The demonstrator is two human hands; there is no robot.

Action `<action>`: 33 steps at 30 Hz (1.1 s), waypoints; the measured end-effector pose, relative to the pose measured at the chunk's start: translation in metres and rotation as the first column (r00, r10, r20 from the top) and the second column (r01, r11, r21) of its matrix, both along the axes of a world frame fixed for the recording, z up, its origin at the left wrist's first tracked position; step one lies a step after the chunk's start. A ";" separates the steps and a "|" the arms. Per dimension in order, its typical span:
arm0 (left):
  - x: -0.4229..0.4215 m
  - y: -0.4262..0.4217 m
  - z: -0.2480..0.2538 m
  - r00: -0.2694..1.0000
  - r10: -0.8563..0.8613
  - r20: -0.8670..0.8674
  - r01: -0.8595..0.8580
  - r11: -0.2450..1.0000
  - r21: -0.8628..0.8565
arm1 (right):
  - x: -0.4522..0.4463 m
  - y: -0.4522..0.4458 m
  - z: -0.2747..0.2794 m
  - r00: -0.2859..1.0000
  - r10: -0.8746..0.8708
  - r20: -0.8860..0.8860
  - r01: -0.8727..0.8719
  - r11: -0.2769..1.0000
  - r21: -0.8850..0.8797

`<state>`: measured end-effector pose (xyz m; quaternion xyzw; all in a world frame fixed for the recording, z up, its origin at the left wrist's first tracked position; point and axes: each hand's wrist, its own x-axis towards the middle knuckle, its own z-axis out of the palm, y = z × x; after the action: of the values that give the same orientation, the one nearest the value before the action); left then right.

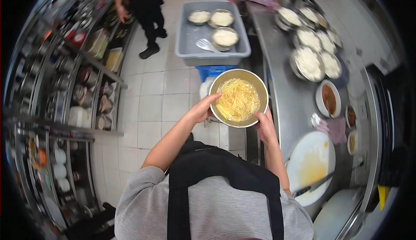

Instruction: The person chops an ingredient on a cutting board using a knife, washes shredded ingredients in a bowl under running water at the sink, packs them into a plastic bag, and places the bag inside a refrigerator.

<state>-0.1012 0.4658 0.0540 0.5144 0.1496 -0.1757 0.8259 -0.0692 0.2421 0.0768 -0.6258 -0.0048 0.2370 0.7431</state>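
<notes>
A round metal bowl (263, 90) is held up in front of my body, tilted toward me. Thin yellow shreds (237, 100) fill its middle. On the bowl's left rim, my left hand (206, 108) grips with the thumb over the edge. My right hand (264, 125) holds the lower right rim, its thumb on top. Beyond the bowl, a grey plastic tub (190, 36) holds three bowls of white food (225, 37) and a white slotted utensil (206, 45).
A steel counter (277, 66) on the right carries several bowls of white shreds (309, 63), a bowl of reddish-brown food (331, 99), and a round white board (305, 157) with a knife (316, 184). Shelving (104, 68) lines the left. Another person (145, 10) stands at the upper left.
</notes>
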 end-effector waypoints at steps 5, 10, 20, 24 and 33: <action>-0.047 0.076 -0.008 0.960 0.267 0.078 -0.269 0.963 0.011 | 0.025 0.101 0.020 0.551 0.248 0.796 0.263 0.854 -0.448; -0.075 0.165 -0.025 0.899 0.429 0.093 -0.426 0.904 -0.044 | 0.009 0.246 0.028 0.121 0.742 0.659 0.105 0.651 -0.752; -0.081 0.321 -0.014 0.868 0.483 0.116 -0.481 0.876 -0.044 | 0.030 0.430 0.010 -0.187 0.843 0.504 0.178 0.533 -0.827; -0.057 0.367 -0.017 0.866 0.486 0.122 -0.482 0.874 -0.064 | 0.070 0.468 0.022 -0.178 0.839 0.514 -0.003 0.522 -0.853; 0.057 0.441 -0.026 0.859 0.490 0.149 -0.487 0.872 -0.059 | 0.159 0.560 0.015 -0.178 0.882 0.436 0.238 0.468 -0.851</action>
<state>-0.0446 0.9071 0.0275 0.4642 0.2070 0.0792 0.8575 0.0902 0.8023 0.0923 -0.7746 -0.6266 -0.0757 0.0396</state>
